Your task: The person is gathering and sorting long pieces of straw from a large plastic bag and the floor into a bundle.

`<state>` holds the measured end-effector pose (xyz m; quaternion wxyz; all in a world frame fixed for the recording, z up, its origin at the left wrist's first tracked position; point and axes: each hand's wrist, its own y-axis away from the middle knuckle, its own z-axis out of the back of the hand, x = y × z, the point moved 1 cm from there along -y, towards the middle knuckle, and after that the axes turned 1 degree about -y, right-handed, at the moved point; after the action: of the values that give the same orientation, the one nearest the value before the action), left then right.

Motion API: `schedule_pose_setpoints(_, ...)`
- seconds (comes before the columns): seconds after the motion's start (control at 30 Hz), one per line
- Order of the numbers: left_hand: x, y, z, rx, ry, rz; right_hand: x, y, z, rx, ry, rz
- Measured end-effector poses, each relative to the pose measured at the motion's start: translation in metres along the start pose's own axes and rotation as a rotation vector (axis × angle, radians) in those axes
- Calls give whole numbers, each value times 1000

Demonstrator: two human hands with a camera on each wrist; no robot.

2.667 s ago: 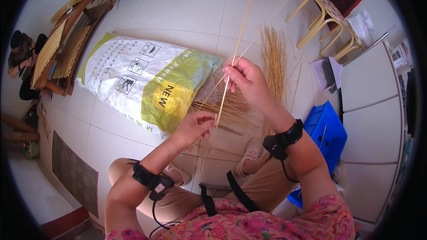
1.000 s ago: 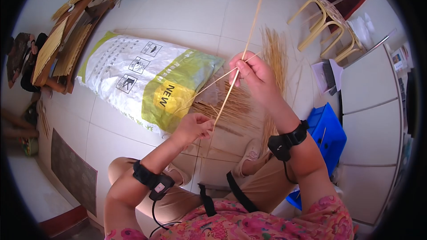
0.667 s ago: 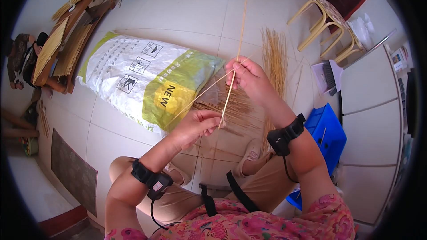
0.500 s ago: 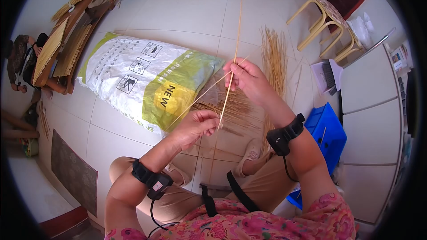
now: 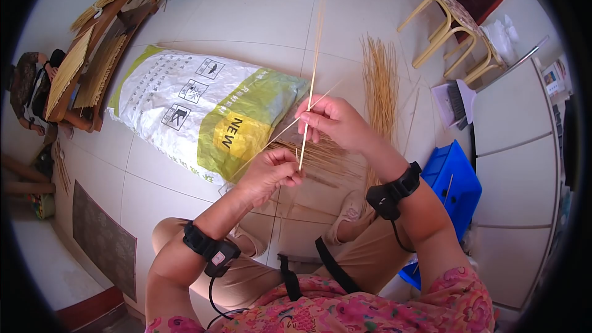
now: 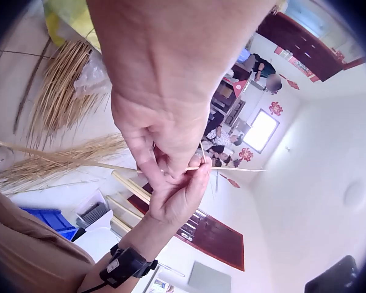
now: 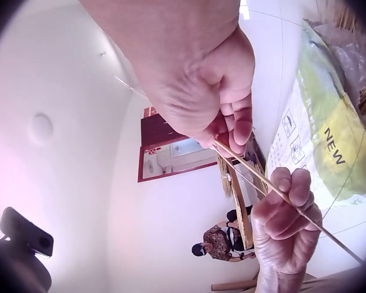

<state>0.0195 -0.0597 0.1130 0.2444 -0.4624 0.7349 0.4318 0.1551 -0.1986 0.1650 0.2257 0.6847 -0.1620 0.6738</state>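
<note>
A long thin straw stalk (image 5: 316,55) rises nearly upright from my hands. My right hand (image 5: 333,121) pinches it between thumb and fingers. Below and to the left, my left hand (image 5: 270,174) pinches its lower part. A second, thinner stalk (image 5: 285,128) crosses the first at the right fingertips and slants down left past the left hand. The right wrist view shows the stalk (image 7: 256,173) running from the right fingertips across the curled left fingers (image 7: 282,210). In the left wrist view both hands overlap closely around the stalk (image 6: 97,163), hiding part of it.
A printed sack (image 5: 185,108) lies on the floor ahead, with loose stalks (image 5: 327,157) beside it. Another stalk bundle (image 5: 380,86) lies further right. A blue bin (image 5: 453,179), dustpan with brush (image 5: 455,105) and stool (image 5: 453,24) stand right. Another person (image 5: 28,89) is at a wooden rack (image 5: 105,43).
The right hand has moved down and left, closer to the left hand. The long stalk has swung from leaning right to nearly upright. The left hand has shifted only slightly.
</note>
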Motion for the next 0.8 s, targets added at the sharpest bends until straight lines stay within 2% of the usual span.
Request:
schedule_pose_setpoints(0.07, -1, 0, 0, 11, -33, 14, -1, -1, 0, 25, -25, 9)
schedule_pose_setpoints(0.17, 10, -7, 7, -77, -39, 75, 2, 0, -2, 21, -19, 82)
schedule_pose_setpoints(0.27, 29, -13, 18, -165, -202, 197, 13, 2, -1, -41, -38, 172)
schedule_pose_setpoints(0.37, 35, -8, 17, -122, -452, 188, 23, 5, 6, -96, -74, 160)
schedule_pose_setpoints(0.47, 28, -1, 6, -67, -406, 100, 18, 5, 13, -122, -105, 127)
schedule_pose_setpoints(0.57, 18, -4, 4, -38, -557, -54, 6, 4, 16, -152, -127, 79)
schedule_pose_setpoints(0.8, -2, 0, -6, -84, -225, -129, -9, -2, 5, -313, 7, 0)
